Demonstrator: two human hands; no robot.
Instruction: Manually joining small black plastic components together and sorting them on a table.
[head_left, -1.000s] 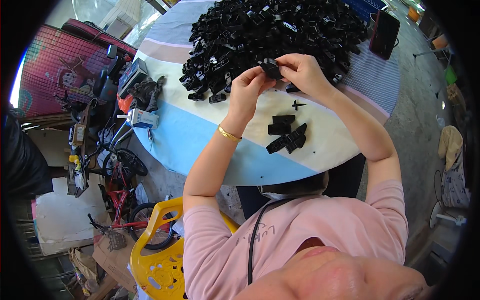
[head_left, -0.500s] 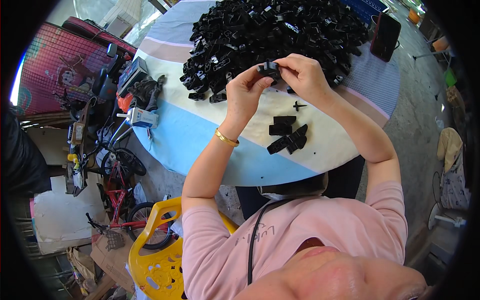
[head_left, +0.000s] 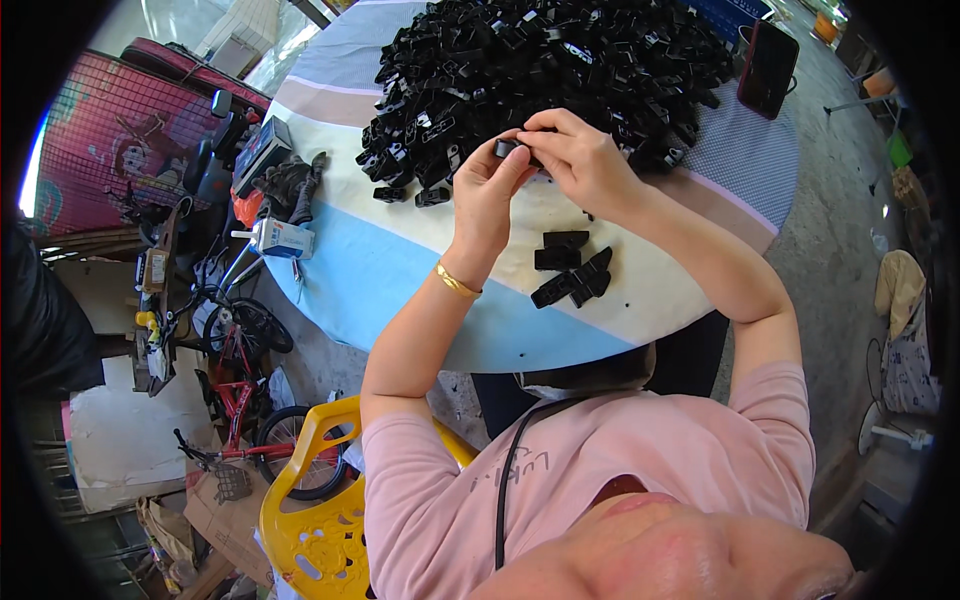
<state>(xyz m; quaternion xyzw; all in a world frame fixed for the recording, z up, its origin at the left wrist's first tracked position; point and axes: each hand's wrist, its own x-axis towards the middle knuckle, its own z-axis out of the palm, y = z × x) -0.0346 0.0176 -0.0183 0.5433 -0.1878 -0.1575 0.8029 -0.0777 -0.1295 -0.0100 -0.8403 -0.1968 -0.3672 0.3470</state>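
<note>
Between my two hands is a small black plastic part (head_left: 506,147), mostly covered by fingers. My left hand (head_left: 485,190) grips it between thumb and fingers. My right hand (head_left: 588,165) is closed at its other side, fingertips pressed against it. Just beyond both hands rises a large heap of black plastic parts (head_left: 560,70). Nearer to me on the cloth lie several loose black parts (head_left: 572,268), some side by side and some crossing. Whether my right fingers hold a separate small piece is hidden.
The round table carries a striped cloth (head_left: 400,260). At its right stands a dark phone (head_left: 768,72). A small white-and-blue box (head_left: 284,239) and dark gloves (head_left: 292,185) are at the left edge. A yellow chair (head_left: 310,500) and a red bicycle (head_left: 235,400) are to the left.
Both hands have shifted slightly left with the black part. My right hand has turned, its fingers now over the part. The small cross-shaped piece on the cloth is mostly out of sight.
</note>
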